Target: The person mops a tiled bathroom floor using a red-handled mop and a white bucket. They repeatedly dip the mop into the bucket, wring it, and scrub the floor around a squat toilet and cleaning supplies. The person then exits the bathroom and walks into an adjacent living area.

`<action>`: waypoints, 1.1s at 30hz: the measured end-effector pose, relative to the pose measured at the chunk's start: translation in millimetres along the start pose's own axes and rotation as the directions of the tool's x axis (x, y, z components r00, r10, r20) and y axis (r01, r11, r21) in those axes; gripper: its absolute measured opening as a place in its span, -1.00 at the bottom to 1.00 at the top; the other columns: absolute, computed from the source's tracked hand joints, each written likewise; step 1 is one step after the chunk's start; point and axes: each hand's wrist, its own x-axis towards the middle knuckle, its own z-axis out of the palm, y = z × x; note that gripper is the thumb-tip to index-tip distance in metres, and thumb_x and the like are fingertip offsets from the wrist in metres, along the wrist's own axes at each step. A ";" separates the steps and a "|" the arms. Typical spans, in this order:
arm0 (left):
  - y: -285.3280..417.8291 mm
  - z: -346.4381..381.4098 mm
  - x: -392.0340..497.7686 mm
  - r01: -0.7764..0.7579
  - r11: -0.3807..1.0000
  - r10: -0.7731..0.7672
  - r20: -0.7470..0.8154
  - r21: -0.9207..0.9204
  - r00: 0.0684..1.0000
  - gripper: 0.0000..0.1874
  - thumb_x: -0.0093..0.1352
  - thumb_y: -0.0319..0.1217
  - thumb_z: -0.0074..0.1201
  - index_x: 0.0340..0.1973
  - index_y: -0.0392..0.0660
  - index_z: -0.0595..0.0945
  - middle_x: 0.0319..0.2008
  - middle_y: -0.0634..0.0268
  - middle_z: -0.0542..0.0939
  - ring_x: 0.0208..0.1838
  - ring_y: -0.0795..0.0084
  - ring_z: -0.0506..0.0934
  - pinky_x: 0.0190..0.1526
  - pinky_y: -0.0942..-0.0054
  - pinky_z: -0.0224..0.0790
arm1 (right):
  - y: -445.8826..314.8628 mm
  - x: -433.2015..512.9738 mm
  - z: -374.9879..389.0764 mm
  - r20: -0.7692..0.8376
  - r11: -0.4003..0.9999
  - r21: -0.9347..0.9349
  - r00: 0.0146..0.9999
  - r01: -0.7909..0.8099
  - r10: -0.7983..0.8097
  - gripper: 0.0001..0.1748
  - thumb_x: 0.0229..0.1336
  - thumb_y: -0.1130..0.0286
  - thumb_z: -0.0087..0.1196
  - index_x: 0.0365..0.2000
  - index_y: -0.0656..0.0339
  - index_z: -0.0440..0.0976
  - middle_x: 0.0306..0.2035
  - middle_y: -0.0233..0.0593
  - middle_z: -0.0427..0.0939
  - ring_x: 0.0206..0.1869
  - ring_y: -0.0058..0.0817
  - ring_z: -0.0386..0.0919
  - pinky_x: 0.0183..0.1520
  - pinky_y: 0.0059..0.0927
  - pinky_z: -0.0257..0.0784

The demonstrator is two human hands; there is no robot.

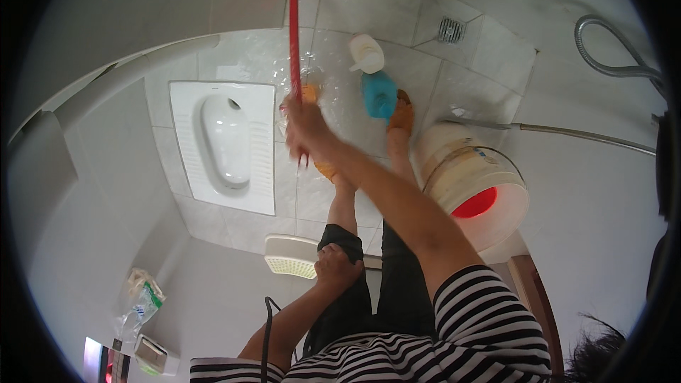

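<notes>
My right hand (308, 130) is closed around the red handle of a toilet brush (295, 37), whose red bristle head points away from me near the top of the view. The hand is slightly blurred. My left hand (338, 266) rests on my left knee, over the rolled dark trouser leg. To the left of the brush, a white ceramic squat toilet (226, 138) is set in the tiled floor. Water glistens on the tiles beside it. A white bottle (367, 54) and a blue bottle (379, 94) lie near my right foot, which wears an orange slipper.
A large whitish bucket (471, 181) with something red inside stands at my right. A metal shower hose (585, 139) runs beside it. The floor drain (451, 30) is at the upper right. A white plastic basket (291, 255) is by my left leg, and a pipe (122, 82) runs along the wall.
</notes>
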 end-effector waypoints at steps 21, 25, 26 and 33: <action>-10.1 3.7 -0.6 0.023 1.000 -0.024 -0.070 -0.021 0.997 -0.36 0.01 -0.10 0.22 -0.23 -0.41 0.40 -0.23 -0.09 0.47 -0.08 -0.02 0.46 -0.12 0.14 0.41 | 41.9 -67.0 -8.3 -0.173 0.950 -0.199 0.963 -0.239 0.206 -0.56 0.20 0.00 -0.16 -0.62 0.10 0.17 -0.83 -0.42 0.16 -0.84 -0.56 0.18 -0.79 -0.38 0.13; -7.6 2.9 -1.9 0.019 0.999 -0.020 -0.031 -0.036 0.999 -0.36 0.01 -0.13 0.20 -0.21 -0.44 0.41 -0.23 -0.09 0.48 -0.06 -0.01 0.46 -0.11 0.14 0.41 | 35.9 -39.7 -16.8 -0.148 0.919 -0.066 0.914 -0.390 0.377 -0.61 0.19 0.04 -0.16 -0.56 0.11 0.18 -0.81 -0.44 0.15 -0.86 -0.57 0.16 -0.83 -0.40 0.11; -9.8 4.0 2.2 -0.005 0.999 0.003 -0.058 -0.035 0.998 -0.36 0.01 -0.13 0.20 -0.20 -0.44 0.41 -0.23 -0.09 0.48 -0.06 -0.01 0.46 -0.11 0.13 0.41 | 69.6 -34.4 -31.1 0.055 0.866 0.400 0.951 -0.300 0.304 -0.63 0.18 0.04 -0.15 -0.53 0.11 0.16 -0.80 -0.47 0.11 -0.88 -0.62 0.09 -0.85 -0.46 0.05; -17.6 15.0 -3.7 0.024 0.994 -0.031 -0.061 -0.106 0.998 -0.36 0.02 -0.13 0.18 -0.21 -0.45 0.40 -0.22 -0.11 0.48 -0.06 -0.02 0.46 -0.10 0.17 0.41 | 45.4 -69.7 -8.7 -0.384 0.890 -0.401 0.922 -0.217 0.052 -0.59 0.24 0.10 -0.21 -0.46 0.29 0.31 -0.81 -0.30 0.23 -0.85 -0.47 0.24 -0.79 -0.39 0.15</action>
